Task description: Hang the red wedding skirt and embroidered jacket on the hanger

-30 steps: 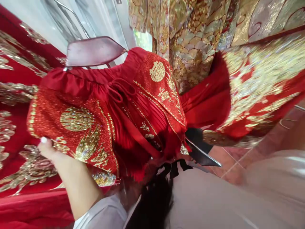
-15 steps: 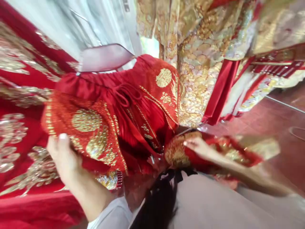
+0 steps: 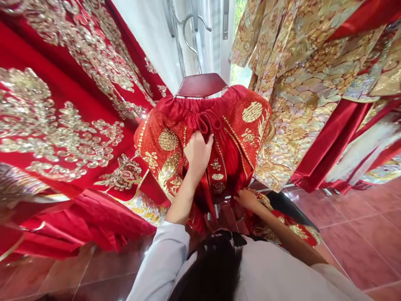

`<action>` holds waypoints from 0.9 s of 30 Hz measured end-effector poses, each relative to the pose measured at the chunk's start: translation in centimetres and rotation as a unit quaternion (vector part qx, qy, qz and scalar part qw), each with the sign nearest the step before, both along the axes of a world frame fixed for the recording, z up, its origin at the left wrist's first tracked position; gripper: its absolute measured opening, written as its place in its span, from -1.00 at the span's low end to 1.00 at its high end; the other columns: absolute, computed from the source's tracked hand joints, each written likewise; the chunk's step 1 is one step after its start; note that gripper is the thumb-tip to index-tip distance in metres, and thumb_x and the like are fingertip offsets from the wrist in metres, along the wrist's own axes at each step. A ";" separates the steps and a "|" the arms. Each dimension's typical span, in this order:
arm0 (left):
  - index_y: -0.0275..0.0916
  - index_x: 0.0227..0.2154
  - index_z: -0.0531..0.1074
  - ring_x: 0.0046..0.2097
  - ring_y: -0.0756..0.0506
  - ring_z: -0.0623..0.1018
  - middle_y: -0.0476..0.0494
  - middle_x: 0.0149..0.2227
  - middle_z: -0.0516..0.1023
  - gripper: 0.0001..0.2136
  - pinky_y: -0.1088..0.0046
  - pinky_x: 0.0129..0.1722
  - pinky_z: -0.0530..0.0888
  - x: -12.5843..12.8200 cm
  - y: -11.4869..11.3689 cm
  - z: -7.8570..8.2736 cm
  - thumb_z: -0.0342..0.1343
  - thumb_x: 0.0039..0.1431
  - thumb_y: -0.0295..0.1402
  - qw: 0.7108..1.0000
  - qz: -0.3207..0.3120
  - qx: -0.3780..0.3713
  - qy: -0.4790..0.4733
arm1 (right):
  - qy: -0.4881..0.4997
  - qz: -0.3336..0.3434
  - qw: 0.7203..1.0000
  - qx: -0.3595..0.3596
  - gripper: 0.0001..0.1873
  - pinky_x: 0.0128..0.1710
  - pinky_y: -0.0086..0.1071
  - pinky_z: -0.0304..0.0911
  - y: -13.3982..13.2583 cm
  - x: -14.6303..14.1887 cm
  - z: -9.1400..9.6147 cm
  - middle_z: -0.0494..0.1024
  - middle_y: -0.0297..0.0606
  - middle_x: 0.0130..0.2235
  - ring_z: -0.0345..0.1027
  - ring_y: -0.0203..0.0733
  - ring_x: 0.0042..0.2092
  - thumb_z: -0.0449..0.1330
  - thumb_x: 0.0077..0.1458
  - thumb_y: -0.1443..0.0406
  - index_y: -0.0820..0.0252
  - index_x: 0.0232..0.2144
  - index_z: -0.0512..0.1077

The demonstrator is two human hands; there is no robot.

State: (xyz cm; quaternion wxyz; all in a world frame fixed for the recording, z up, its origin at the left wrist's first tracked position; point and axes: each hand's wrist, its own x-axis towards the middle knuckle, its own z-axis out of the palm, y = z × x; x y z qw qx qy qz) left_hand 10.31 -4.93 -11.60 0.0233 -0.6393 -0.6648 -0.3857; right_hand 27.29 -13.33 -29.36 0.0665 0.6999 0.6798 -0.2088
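Note:
A red skirt (image 3: 238,138) with gold embroidery hangs from a dark red hanger (image 3: 200,85) with a metal hook. My left hand (image 3: 197,152) is raised to the skirt's front, just below the drawstring bow (image 3: 208,122), with fingers curled on the pleated fabric. My right hand (image 3: 246,198) is lower, near the skirt's hem, closed on a fold of red and gold cloth (image 3: 282,223) that trails down to the right.
A large red garment with gold embroidery (image 3: 62,125) hangs at the left. Gold brocade robes (image 3: 307,79) hang at the right. Beyond the hanger is a window with a white curtain (image 3: 194,33). Red floor tiles (image 3: 360,234) lie below.
The view swung back and up. My left hand moved from the skirt's left edge to its centre below the bow. My right hand stays low, holding the red and gold cloth.

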 end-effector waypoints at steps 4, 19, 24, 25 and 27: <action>-0.32 -0.35 0.46 -0.31 -0.16 0.55 -0.24 -0.34 0.56 -0.80 0.42 -0.31 0.38 0.0 1.1 -0.6 0.04 0.23 -0.28 0.999 0.005 0.035 -0.013 | 0.153 0.010 0.967 0.203 -0.58 -0.10 -0.34 0.28 3.4 -2.4 7.9 0.52 -0.14 -0.11 0.45 -0.14 -0.10 -0.07 0.26 0.12 0.14 0.02 0.39; -0.28 -0.26 0.45 -0.26 -0.06 0.51 -0.15 -0.28 0.54 -0.81 0.47 -0.22 0.39 -2.6 -2.0 -0.6 -0.06 0.24 -0.38 0.990 -0.071 0.119 -0.021 | 0.154 0.098 0.936 0.302 -0.53 -0.43 -0.50 0.00 7.5 -8.1 10.7 0.49 -0.22 -0.41 0.32 -0.33 -0.40 -0.16 0.32 0.17 0.28 -0.42 0.42; -0.27 -0.08 0.42 0.02 -0.14 0.40 -0.20 -0.05 0.46 -0.73 0.27 0.12 0.27 -4.0 -1.9 3.0 -0.05 0.23 -0.33 0.963 -0.104 0.220 0.116 | 0.055 0.162 0.973 0.156 -0.67 -0.41 -0.48 0.09 2.4 -6.5 4.6 0.56 -0.12 -0.34 0.45 -0.21 -0.34 -0.03 0.25 0.31 0.27 -0.36 0.52; -0.26 -0.03 0.40 0.07 -0.16 0.36 -0.20 -0.01 0.43 -0.70 0.21 0.19 0.19 -4.2 -1.4 3.7 -0.03 0.21 -0.33 0.960 -0.116 0.208 0.147 | 0.044 0.167 0.974 0.144 -0.67 -0.39 -0.46 0.12 1.9 -6.0 4.8 0.56 -0.09 -0.33 0.46 -0.18 -0.32 -0.02 0.24 0.31 0.28 -0.36 0.52; -0.26 0.00 0.39 0.11 -0.19 0.32 -0.20 -0.01 0.44 -0.67 0.09 0.27 0.05 -4.3 -0.4 4.4 -0.03 0.20 -0.32 0.956 -0.138 0.167 0.197 | 0.033 0.183 0.973 0.138 -0.67 -0.36 -0.42 0.17 1.8 -4.8 6.9 0.55 -0.07 -0.33 0.47 -0.11 -0.30 0.00 0.24 0.26 0.29 -0.37 0.53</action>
